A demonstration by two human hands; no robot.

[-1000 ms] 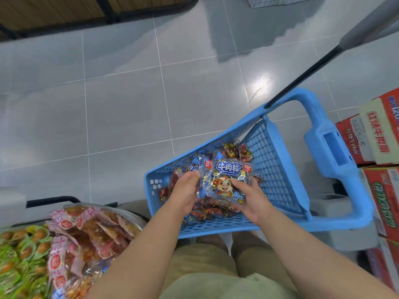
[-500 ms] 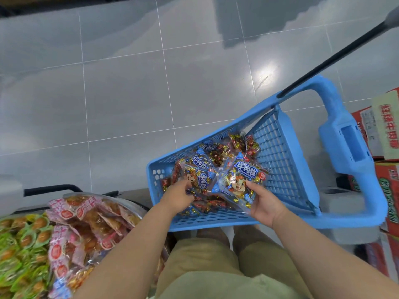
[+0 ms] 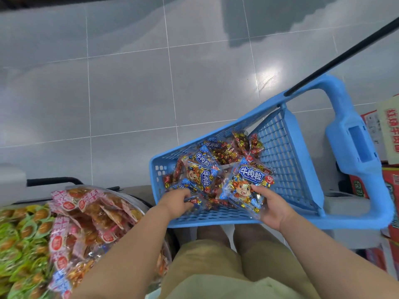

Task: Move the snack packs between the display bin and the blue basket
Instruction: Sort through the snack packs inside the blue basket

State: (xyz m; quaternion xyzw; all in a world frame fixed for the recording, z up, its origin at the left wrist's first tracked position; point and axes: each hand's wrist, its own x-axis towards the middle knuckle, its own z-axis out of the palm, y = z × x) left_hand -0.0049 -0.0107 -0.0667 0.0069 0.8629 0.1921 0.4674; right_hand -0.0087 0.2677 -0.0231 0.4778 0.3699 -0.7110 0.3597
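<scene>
1. Here, the right hand is gripping a beef-cube snack pack by its lower edge, above the blue basket.
2. The left hand is curling its fingers round a small pack inside the basket.
3. Other packs are lying heaped there; the display bin is sitting on the left.

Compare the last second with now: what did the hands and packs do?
The hands, together on a beef cubes pack before, have parted. The right hand keeps that pack, shifted right above the blue basket. The left hand let go and dropped inside it, fingers curled on another pack. Basket and display bin stayed put.
</scene>
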